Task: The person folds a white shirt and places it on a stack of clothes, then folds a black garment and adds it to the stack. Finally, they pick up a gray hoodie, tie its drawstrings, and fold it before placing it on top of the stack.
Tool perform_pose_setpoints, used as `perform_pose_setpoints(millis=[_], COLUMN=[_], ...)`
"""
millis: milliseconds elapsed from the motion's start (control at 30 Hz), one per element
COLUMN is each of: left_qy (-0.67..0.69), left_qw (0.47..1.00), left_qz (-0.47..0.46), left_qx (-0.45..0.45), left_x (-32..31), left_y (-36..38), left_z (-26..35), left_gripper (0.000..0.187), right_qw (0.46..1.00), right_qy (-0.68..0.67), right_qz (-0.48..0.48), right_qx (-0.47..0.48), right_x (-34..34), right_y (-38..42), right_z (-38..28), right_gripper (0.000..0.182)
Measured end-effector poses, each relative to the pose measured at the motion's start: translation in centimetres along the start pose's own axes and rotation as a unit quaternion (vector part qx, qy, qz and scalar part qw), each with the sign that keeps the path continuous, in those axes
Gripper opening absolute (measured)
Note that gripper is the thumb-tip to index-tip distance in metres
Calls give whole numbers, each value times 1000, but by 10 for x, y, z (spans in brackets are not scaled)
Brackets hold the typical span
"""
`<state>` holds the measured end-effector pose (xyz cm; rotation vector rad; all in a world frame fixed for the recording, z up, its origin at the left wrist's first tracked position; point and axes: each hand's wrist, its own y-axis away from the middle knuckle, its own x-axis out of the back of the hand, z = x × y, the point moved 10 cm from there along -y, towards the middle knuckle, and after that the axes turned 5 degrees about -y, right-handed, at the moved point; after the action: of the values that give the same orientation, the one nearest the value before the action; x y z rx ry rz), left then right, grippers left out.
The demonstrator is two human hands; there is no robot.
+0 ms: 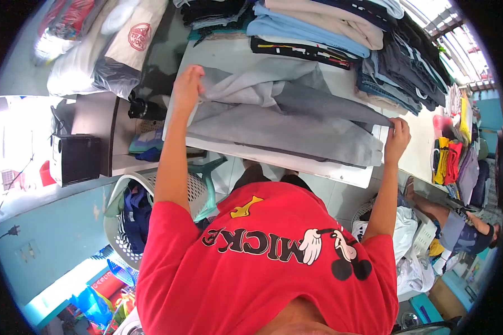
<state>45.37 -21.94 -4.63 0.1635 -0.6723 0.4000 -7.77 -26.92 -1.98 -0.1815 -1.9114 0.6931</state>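
A grey garment [285,125], rumpled and partly folded over, lies across the white table [341,176]. At its upper left end, my left hand [190,84] has its fingers closed on the cloth. My right hand [397,134] pinches the garment's right end near the table's front right corner. Between the hands the fabric is loosely layered, with a darker grey part on top at the right.
Folded clothes [313,28] are stacked along the table's back, with dark trousers [411,70] at the right. Laundry baskets [193,192] stand on both sides below. Another person [464,229] is at the far right. A black box [75,159] sits at left.
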Motion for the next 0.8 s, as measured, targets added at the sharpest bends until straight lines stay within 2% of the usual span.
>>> perform_pose_setpoints(millis=[67,133,200,300,367,400,467,500,533,567,667,733,767,800], left_qy=[26,-151,-193,-251,-320,-324,-186,-188,-173,-157,-78,-55,-54,-95], left_qw=[999,985,935,926,931,932,977,977,981,981,992,995,995,989], left_qz=[27,34,99,111,-120,-108,-104,-100,-43,9,-12,-84,-88,-105], left_qx=[19,-82,-282,-261,-127,-123,-29,-29,-74,-117,-99,-7,-6,-42], left_x=[15,5,-14,-42,-91,-90,-77,-69,-50,-33,6,10,11,7], left_y=[19,32,46,45,26,20,7,1,-6,-7,-3,12,22,35], left_z=[9,14,23,19,-30,-29,-31,-27,-7,13,56,51,40,28], left_gripper=[27,29,40,43,45,45,41,41,39,38,36,35,35,37], right_qw=[1000,999,994,991,991,987,982,983,981,989,994,992,991,990], right_qy=[28,40,77,70,64,76,83,87,93,97,89,106,119,121], right_qz=[9,-15,-70,-113,-113,-145,-169,-161,-156,-100,-60,-64,-66,-69], right_qx=[4,-11,-24,-16,11,9,9,-32,-74,-52,-33,-25,-13,-14], right_x=[1,-11,-32,-51,-56,-68,-83,-81,-75,-52,-16,-11,-9,-10], right_y=[9,30,55,70,70,74,60,52,45,27,1,10,14,23], right_z=[4,10,16,-3,-15,-10,-1,17,30,12,-8,-6,-6,-3], right_gripper=[22,18,22,34,35,33,32,31,29,27,24,24,23,23])
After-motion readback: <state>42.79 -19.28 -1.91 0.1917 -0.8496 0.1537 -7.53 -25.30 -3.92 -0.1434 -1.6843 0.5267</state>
